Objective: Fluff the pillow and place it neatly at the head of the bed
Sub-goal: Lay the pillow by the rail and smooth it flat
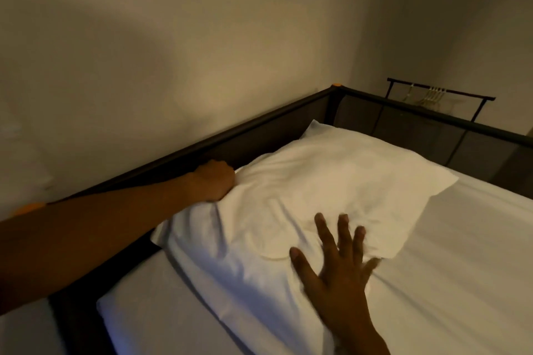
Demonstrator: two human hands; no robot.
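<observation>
A white pillow (326, 184) lies on the white sheet (450, 262) against the dark bed rail, near the bed's far corner. My left hand (212, 180) is clenched on the pillow's far edge beside the rail, bunching the fabric. My right hand (336, 262) hovers flat with fingers spread over the pillow's near edge; it looks blurred, and I cannot tell whether it touches the cloth. The pillowcase is creased between both hands.
A dark metal bed rail (259, 124) runs along the beige wall (202, 37) and turns at an orange-capped corner (336, 85). Behind the far rail stands a thin black rack (441, 92) with pale hangers. A second white cushion edge (161, 311) lies at lower left.
</observation>
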